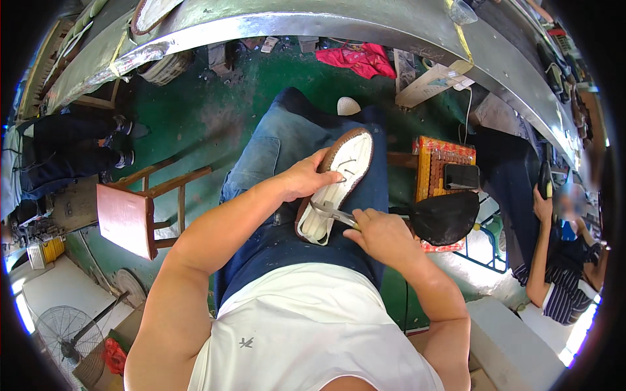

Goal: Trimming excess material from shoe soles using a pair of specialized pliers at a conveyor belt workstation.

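Observation:
Across my thighs lies an upturned shoe [353,155], its white underside facing up and its brown rim showing around the toe. Bits of thin dark wire or thread stick out near the middle of the sole. My left hand [305,180] is closed around the shoe's left side, with the thumb pressed on the sole. In my right hand [380,234] is a pair of metal pliers [337,214], gripped by the handles. The jaws reach over the heel half, at the left edge of the sole. Whether they pinch any material is too small to tell.
A metal-edged workbench [287,27] curves across the far side. To my left stands a wooden stool [125,218]; at right a beaded mat [432,171] carries a phone [462,176] beside a black cloth item [445,218]. A co-worker [554,280] sits far right.

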{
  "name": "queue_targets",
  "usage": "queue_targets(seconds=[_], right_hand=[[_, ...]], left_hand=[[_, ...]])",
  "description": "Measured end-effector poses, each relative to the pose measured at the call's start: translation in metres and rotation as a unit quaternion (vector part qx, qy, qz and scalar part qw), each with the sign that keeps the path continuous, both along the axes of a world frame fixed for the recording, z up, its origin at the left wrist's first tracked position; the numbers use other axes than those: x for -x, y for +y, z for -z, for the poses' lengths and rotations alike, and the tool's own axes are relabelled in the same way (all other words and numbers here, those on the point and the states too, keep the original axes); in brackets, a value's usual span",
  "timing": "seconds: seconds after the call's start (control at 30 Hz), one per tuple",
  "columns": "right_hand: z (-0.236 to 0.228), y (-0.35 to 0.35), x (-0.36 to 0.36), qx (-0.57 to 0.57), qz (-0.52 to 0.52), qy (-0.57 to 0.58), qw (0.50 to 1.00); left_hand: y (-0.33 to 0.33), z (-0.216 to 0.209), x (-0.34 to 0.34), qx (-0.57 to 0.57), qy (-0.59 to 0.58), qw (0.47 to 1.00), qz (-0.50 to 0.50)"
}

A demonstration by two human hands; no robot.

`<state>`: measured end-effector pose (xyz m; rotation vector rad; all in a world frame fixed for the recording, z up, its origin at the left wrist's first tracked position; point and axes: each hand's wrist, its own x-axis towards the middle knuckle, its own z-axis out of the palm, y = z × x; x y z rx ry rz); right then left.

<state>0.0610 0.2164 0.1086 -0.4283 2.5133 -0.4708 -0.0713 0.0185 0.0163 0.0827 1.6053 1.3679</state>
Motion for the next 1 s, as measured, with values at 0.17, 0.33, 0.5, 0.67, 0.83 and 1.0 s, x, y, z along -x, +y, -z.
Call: queue_targets(seconds=[0.17,0.33,0.5,0.67,0.83,1.0], right_hand=[[0.047,0.009,-0.036,0.140,0.106,0.070,0.982],[0.035,0.022,-0.059,0.151,0.152,-0.033,0.976],[0.019,0.003,-0.074,0.048,0.091,0.082,0.991],[0.021,0.011,-0.068,0.042,0.067,0.027,0.997],[0.017,0.038,-0.052,0.133,0.066,-0.098,0.984],[0.007,0.036,-0.041,0.277,0.215,-0.105,0.931]], left_hand=[[-0.001,-0.002,-0.008,0.005,0.029,0.999,-0.015],[-0.026,0.008,-0.044,-0.053,0.038,0.994,0.084],[-0.013,0.012,-0.064,-0.128,-0.006,0.989,-0.069],[-0.013,0.032,-0.083,-0.050,0.182,0.979,-0.077],[-0.044,0.027,-0.082,-0.060,0.177,0.980,0.067],[-0.033,0.025,-0.095,-0.010,0.280,0.960,0.027]])
